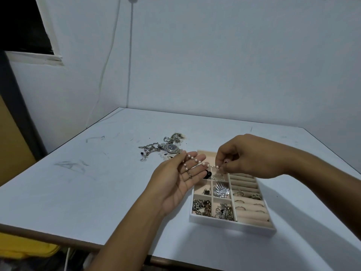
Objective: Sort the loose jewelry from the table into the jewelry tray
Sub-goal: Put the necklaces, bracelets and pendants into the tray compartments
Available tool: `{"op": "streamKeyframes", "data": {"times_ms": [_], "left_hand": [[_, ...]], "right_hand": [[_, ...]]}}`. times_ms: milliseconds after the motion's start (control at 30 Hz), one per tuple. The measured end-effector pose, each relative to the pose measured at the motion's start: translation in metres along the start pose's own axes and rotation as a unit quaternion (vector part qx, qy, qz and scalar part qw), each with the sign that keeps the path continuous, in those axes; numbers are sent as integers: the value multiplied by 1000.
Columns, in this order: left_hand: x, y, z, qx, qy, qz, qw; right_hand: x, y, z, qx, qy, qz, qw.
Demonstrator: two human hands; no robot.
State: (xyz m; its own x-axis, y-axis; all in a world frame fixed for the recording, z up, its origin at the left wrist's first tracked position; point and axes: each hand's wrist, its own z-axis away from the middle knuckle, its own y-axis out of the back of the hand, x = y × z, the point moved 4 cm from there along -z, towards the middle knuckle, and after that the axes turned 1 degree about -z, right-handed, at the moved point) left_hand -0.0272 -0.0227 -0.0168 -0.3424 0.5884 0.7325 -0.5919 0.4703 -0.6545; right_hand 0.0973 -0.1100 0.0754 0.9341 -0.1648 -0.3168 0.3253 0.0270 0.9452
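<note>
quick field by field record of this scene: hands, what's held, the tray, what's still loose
left hand: palm up, fingers straight, pearl bracelet draped across them
right hand: pinches the bracelet's other end above the tray
tray: white, compartments hold chains and a silver brooch; rings sit on the rolls
loose on table: watch and tangled necklaces, beyond the tray's far left corner

Head camera looks forward and down, close over the table (97, 192).
</note>
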Motion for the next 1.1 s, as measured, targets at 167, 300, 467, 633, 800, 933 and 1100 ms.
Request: {"op": "streamKeyframes", "data": {"times_ms": [167,300,467,633,800,933,1100], "left_hand": [[-6,-1,3,-3,42,-32,999],[-9,-1,3,-15,69,-76,995],[-10,2,3,-24,88,-90,992],[-7,4,1,-22,95,-108,989],[-4,7,-4,-23,106,-112,988],[-2,7,-6,-22,112,-118,986],[1,6,-5,-9,110,-129,985]], "right_hand": [[-3,-3,-2,11,7,15,1000],[-5,-7,-4,20,8,10,1000],[-8,-14,-10,28,10,13,999],[-10,-18,-15,34,14,13,999],[-8,-19,-21,51,13,2,999],[-9,-22,-23,58,14,0,998],[-7,-24,-25,66,15,-13,998]]}}
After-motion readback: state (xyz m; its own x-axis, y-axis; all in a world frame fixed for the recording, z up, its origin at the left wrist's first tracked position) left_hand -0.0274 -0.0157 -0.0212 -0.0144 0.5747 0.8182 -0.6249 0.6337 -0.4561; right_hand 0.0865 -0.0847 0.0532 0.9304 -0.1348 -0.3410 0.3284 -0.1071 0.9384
